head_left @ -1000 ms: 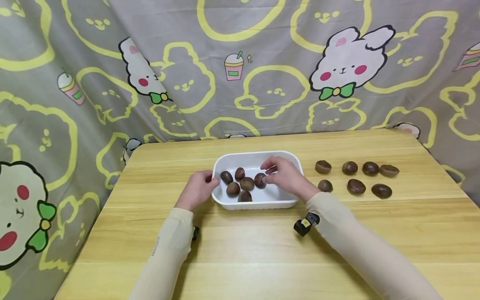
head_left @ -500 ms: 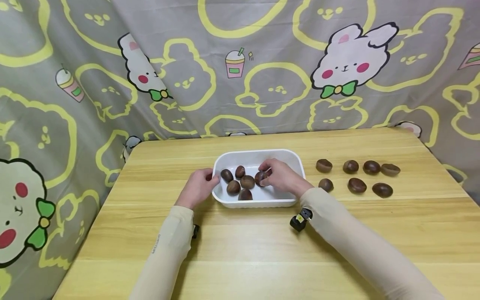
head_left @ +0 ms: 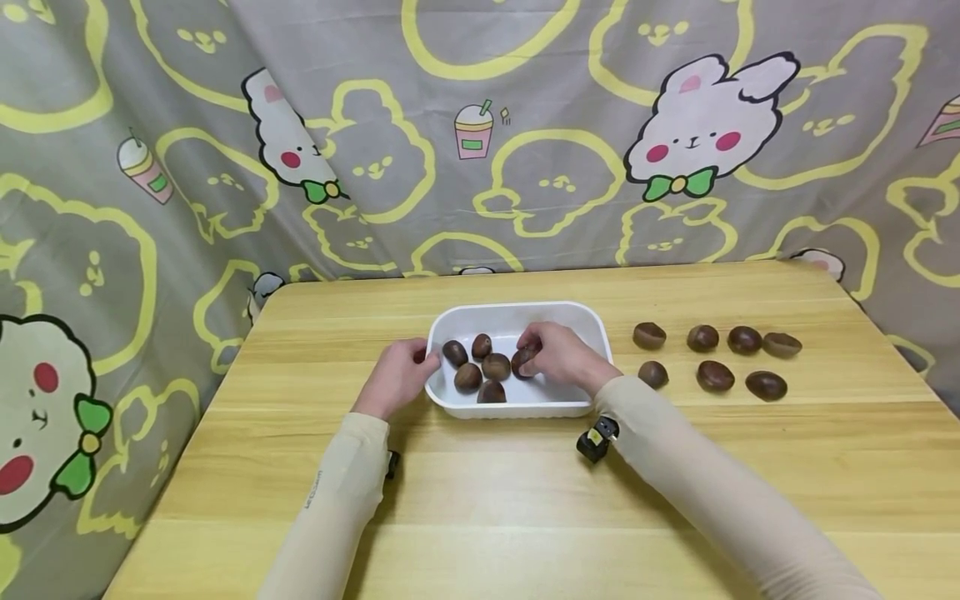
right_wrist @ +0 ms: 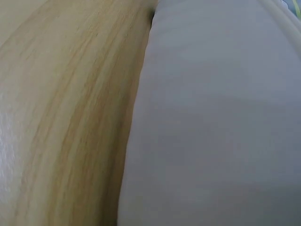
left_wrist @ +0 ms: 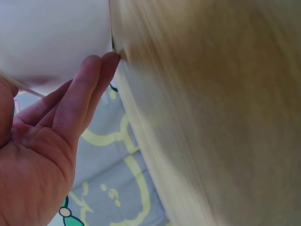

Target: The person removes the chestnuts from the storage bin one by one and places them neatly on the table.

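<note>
A white oblong plastic container (head_left: 517, 410) stands on the wooden table with several brown chestnuts (head_left: 496, 367) lying in its left and middle part. My left hand (head_left: 395, 375) holds the container's left end, thumb over the rim and fingers against the outer wall, as the left wrist view of the hand (left_wrist: 56, 127) shows. Inside the container my right hand (head_left: 562, 357) grips another chestnut (head_left: 521, 363) between thumb and fingers, partly hidden by them. In the right wrist view only the container's outer side (right_wrist: 216, 117) and the table appear; the hand is out of sight.
To the container's right, more chestnuts (head_left: 715, 376) lie in two loose rows on the table (head_left: 480, 500). A patterned grey curtain (head_left: 525, 200) hangs behind the table and at its sides. Black wrist cameras (head_left: 595, 442) sit under the sleeves.
My right hand has closed its fingers round the chestnut at the right of the group, the forearm shifting slightly left. My left hand keeps its place on the container's end.
</note>
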`<state>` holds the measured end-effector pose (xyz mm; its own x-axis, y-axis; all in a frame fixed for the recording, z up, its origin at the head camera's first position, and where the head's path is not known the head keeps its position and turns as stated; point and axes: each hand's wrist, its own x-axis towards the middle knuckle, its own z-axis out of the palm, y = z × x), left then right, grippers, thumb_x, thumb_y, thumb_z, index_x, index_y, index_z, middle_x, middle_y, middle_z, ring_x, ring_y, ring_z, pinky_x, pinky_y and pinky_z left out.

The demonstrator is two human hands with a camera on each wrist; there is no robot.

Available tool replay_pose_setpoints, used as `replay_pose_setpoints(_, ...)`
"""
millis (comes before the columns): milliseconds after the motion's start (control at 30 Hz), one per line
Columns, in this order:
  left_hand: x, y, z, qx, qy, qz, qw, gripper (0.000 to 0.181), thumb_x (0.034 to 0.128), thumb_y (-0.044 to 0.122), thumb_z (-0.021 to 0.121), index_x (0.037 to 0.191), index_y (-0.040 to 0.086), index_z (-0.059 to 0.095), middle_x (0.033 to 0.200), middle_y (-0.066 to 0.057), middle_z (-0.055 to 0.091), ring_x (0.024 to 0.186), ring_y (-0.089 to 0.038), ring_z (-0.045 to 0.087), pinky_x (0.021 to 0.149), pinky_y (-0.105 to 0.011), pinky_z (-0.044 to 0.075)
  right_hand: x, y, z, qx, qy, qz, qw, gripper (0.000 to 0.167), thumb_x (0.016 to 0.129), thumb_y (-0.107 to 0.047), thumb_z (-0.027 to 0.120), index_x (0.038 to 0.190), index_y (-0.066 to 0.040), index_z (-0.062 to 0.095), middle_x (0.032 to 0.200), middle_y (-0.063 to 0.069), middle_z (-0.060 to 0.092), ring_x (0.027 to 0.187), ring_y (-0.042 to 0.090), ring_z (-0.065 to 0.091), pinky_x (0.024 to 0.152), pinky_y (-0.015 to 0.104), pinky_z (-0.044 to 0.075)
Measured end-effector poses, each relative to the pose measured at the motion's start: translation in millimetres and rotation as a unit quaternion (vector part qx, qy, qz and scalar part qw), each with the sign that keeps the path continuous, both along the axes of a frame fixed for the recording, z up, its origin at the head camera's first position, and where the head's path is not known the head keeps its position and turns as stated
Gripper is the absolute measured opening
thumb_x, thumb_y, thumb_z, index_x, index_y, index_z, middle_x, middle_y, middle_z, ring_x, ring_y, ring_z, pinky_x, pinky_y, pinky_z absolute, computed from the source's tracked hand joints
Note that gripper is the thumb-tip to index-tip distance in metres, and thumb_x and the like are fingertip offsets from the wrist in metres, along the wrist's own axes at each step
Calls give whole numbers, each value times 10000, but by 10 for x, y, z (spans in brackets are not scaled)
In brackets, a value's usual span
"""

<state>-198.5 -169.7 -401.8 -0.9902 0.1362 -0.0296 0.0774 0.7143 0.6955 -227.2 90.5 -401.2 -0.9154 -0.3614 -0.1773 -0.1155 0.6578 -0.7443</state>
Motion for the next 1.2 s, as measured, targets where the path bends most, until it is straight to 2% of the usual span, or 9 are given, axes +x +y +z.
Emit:
replay_pose_setpoints(300,9,18,25,-4,-30,27,10000,261,944,147,570,1111,-7,699,968,-100,688,858,-207,603,772,-362,499,12,11,-9,-11,41,75,10000,319,736,-56,818,1007,-60,649,904,56,594,861,214,543,811,359,424)
replay_pose_setpoints(567,14,23,29,13,-44,41,10000,262,945,144,565,1115,-4,699,969,-99,687,859,-204,605,771,-360,500,29,23,-4,-101,46,58,9999,296,762,-60,789,1025,-52,654,910,51,621,871,210,563,815,361,432)
replay_pose_setpoints(1200,20,16,26,51,-94,91,9999,258,951,160,559,1103,8,701,962,-89,685,857,-200,604,756,-349,495,86,158,144,-418,358,-16,9985,270,786,-105,787,1022,-50,669,930,59,652,879,226,616,801,368,454)
